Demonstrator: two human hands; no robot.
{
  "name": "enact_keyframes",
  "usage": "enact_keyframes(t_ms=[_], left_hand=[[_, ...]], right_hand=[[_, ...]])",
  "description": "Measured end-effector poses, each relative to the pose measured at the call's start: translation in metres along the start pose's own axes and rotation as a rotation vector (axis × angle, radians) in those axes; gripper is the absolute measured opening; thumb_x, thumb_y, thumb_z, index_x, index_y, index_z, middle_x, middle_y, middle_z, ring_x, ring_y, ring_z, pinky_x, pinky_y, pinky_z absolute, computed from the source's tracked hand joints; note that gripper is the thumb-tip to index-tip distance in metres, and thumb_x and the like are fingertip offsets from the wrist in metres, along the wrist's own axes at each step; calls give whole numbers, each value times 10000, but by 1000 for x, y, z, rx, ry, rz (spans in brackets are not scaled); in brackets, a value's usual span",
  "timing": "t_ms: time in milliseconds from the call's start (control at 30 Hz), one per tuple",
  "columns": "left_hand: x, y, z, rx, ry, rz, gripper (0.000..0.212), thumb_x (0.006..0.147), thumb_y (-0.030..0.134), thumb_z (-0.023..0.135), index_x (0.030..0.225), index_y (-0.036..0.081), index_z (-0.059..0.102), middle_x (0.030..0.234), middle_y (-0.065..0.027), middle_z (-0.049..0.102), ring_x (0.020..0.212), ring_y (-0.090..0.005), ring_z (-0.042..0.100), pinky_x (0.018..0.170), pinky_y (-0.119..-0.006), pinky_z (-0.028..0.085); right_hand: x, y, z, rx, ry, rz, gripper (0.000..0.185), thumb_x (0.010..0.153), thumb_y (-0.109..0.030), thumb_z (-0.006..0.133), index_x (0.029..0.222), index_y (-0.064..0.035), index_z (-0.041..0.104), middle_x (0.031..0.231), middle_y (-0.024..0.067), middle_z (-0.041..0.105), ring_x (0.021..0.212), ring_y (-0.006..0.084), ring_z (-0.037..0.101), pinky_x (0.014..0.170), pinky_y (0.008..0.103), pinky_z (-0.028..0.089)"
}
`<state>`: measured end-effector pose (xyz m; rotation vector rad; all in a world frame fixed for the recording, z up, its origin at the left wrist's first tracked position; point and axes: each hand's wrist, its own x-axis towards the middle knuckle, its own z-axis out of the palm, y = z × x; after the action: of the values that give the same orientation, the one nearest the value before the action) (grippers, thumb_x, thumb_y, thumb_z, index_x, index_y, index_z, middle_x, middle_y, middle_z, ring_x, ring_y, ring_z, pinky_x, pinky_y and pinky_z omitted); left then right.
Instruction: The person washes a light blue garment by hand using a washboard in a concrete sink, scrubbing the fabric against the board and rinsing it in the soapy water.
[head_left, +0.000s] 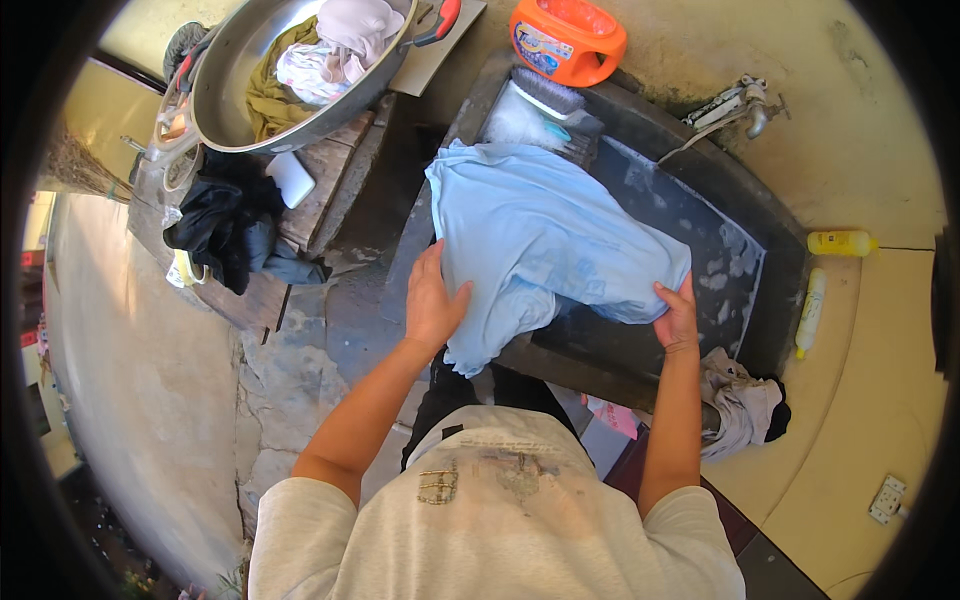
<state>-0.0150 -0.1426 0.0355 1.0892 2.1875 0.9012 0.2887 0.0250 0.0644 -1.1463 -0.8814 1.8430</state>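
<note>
A light blue cloth garment (536, 217), damp-looking in patches, is spread between my two hands over a dark stone wash sink (652, 360). At its left edge is my left hand (435, 296), with the thumb over the fabric and the fingers along the border. My right hand (678, 313) grips the right corner, thumb on top. The garment's lower left part hangs down over the sink's near rim. Beyond it, a scrub brush (549, 93) lies by white suds (514, 120) on the sink's ridged upper part, which the fabric partly hides.
An orange Tide tub (568, 41) stands behind the sink, left of a wall tap (756, 112). Two yellow-capped bottles (840, 242) lie at right. A large metal pan (225, 82) holds clothes at upper left. Dark clothing (225, 217) lies on a wooden bench (247, 304); crumpled cloth (739, 405) rests by the sink's corner.
</note>
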Motion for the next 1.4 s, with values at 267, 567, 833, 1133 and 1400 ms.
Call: enact_keyframes(t_ms=[267, 567, 833, 1133, 1400], left_hand=[[-25, 3, 1, -202, -14, -253, 597, 694, 89, 656, 1229, -14, 412, 904, -140, 607, 721, -222, 582, 736, -315, 467], [-22, -31, -15, -1448, -87, -644, 190, 806, 88, 477, 979, 14, 499, 951, -107, 602, 823, -211, 600, 760, -340, 490], [-32, -24, -17, -1520, -192, -712, 255, 860, 171, 474, 1031, -12, 521, 1006, -132, 610, 934, -241, 599, 847, -370, 468], [2, 15, -60, -1327, -224, -544, 218, 861, 147, 562, 1018, -4, 579, 983, -75, 638, 885, -153, 619, 802, -280, 486], [100, 120, -101, -1110, -260, -156, 211, 861, 168, 570, 946, -21, 611, 855, -73, 652, 742, -116, 619, 702, -234, 493]], right_hand=[[5, -5, -2, 29, -15, 9, 693, 732, 86, 500, 1362, -79, 264, 1312, 120, 399, 1223, 270, 383, 1019, 380, 311], [4, -19, 1, 142, -40, -28, 661, 767, 31, 513, 1370, -76, 265, 1334, 119, 385, 1239, 277, 365, 1030, 398, 296], [3, -39, 17, 179, -122, -72, 595, 799, -56, 496, 1356, -40, 286, 1327, 133, 400, 1238, 295, 369, 1034, 426, 285], [9, -92, 3, 56, -133, -212, 578, 772, 5, 505, 1323, -18, 330, 1284, 145, 437, 1200, 292, 409, 1021, 413, 305], [16, -183, -40, -49, 55, -274, 440, 755, 27, 566, 1182, 61, 463, 1124, 154, 546, 1067, 268, 514, 944, 360, 387]])
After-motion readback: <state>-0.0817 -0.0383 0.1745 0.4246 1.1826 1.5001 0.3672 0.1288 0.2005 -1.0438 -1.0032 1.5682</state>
